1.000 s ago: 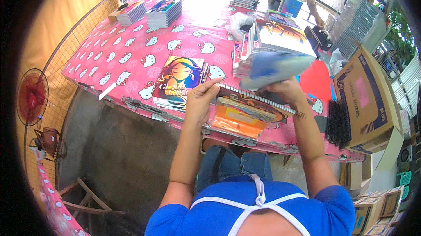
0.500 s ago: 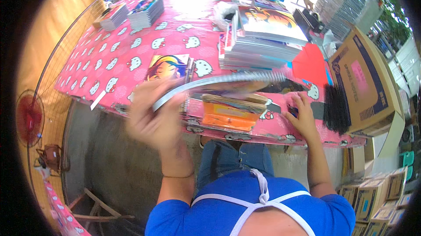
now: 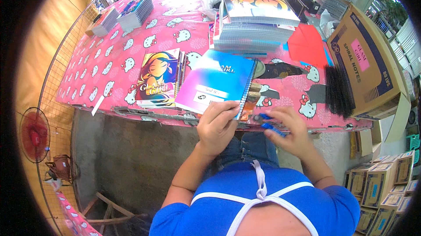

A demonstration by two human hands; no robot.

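Head view: left hand (image 3: 218, 126) grips spiral notebook (image 3: 215, 85), right hand (image 3: 290, 131) beside.

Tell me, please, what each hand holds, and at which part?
The left hand grips the blue notebook at its near corner by the spiral. The right hand pinches a small blue tool along its body.
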